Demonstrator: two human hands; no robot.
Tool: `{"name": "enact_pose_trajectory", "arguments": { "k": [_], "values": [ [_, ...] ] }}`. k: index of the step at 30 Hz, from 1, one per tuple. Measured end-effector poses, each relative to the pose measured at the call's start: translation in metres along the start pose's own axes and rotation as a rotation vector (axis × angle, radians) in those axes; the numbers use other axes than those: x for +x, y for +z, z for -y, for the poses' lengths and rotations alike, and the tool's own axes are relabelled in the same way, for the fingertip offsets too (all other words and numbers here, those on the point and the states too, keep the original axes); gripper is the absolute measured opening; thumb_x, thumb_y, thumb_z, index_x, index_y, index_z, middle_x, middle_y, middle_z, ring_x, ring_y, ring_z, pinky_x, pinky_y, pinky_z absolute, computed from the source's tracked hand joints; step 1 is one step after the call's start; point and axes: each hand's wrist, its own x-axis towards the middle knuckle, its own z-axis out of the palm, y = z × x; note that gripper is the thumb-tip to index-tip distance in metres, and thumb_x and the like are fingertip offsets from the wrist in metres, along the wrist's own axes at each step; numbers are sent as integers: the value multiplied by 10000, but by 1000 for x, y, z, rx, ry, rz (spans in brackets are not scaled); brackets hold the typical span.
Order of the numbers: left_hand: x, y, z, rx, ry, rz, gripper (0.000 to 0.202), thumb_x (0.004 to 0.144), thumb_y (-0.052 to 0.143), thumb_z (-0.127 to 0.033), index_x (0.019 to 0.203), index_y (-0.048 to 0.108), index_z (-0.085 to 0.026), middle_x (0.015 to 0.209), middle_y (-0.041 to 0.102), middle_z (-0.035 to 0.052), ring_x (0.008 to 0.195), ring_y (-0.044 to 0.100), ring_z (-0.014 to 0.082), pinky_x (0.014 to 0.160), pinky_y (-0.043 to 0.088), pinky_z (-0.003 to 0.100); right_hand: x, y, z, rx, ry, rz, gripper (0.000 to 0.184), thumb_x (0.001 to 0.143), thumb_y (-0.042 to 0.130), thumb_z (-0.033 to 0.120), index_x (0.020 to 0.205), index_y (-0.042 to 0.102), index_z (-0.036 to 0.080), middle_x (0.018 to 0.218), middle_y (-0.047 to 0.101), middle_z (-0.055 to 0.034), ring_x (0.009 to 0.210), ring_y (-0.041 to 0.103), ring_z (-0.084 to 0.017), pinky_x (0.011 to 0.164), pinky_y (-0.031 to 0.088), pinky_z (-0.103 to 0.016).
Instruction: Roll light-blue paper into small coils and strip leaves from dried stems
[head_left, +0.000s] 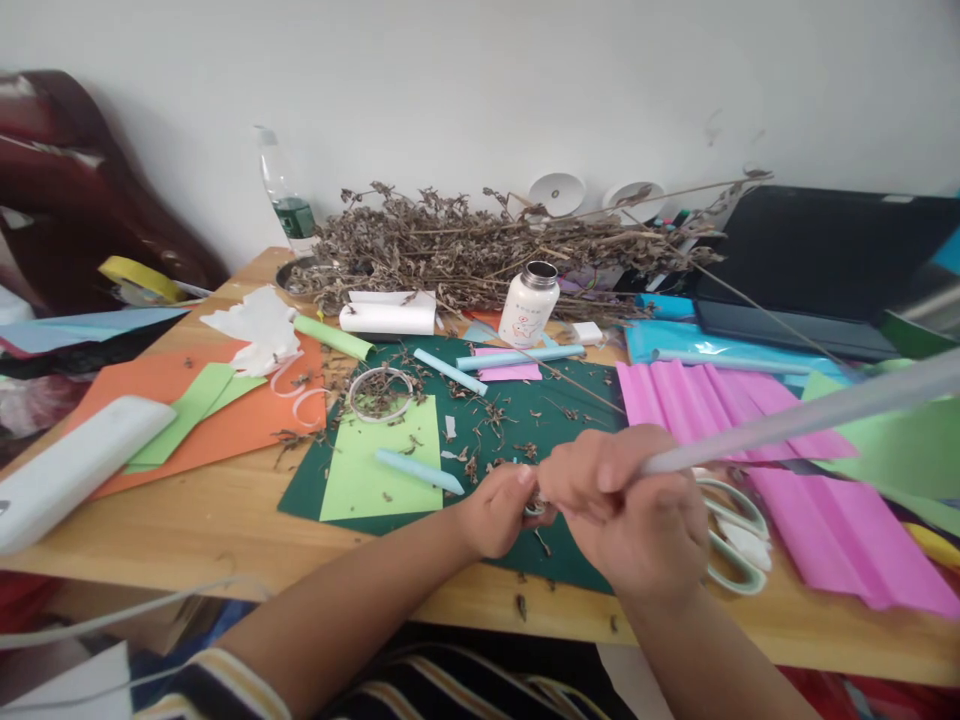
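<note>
My right hand (637, 510) is closed round a long pale whitish stick (795, 420), which slants up past the right edge and is blurred. Close against it, my left hand (502, 510) is closed on a small round-ended thing (534, 503) with dried bits at its end; the fingers hide most of it. Both hands are over the front of a green cutting mat (499, 425). To their left, a light blue paper roll (420, 470) lies on a light green sheet (352, 490). Scissors (739, 530) with pale green handles lie beside my right wrist.
Dried leafy stems (450, 240) are heaped along the wall behind a white bottle (529, 305). A clear ring (381, 394) holds dried bits. Pink crepe paper (697, 400) and a laptop (832, 265) are at right. Orange paper (172, 380) and a white elongated object (82, 470) lie left.
</note>
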Motion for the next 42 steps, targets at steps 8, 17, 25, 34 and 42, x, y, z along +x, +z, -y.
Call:
{"name": "enact_pose_trajectory", "arguments": {
  "k": [8,17,25,34,42],
  "values": [
    [-2,5,10,-39,-11,-101,445,775,225,-532,544,362,-176,525,409,1,522,402,103,480,398,235,-5,-1,-10,29,67,42,207,826,347,354,727,458,210,528,287,58,433,271,-64,422,247,-220],
    [-1,5,7,-141,31,-72,524,765,139,-589,534,353,-170,486,365,-17,441,340,79,401,315,214,-6,-2,-7,40,53,30,223,823,335,374,687,416,218,514,261,60,421,252,-69,414,245,-222],
    [2,1,3,-101,106,20,539,790,95,-549,543,367,-154,449,312,-28,416,298,70,410,265,218,-3,-3,11,39,15,-29,264,811,351,393,617,363,214,478,219,67,386,223,-63,390,239,-212],
    [3,1,-3,-17,115,42,516,776,99,-572,547,339,-177,483,333,-15,461,308,91,457,312,252,-5,-3,-1,37,30,44,284,813,327,423,625,371,215,499,240,65,402,221,-68,411,250,-226],
    [4,1,-1,-22,53,45,442,811,183,-481,506,314,-190,484,357,-3,492,356,109,505,351,268,-5,-4,-5,-14,69,119,227,819,336,364,666,406,212,524,268,55,425,239,-70,433,254,-241]
  ]
}}
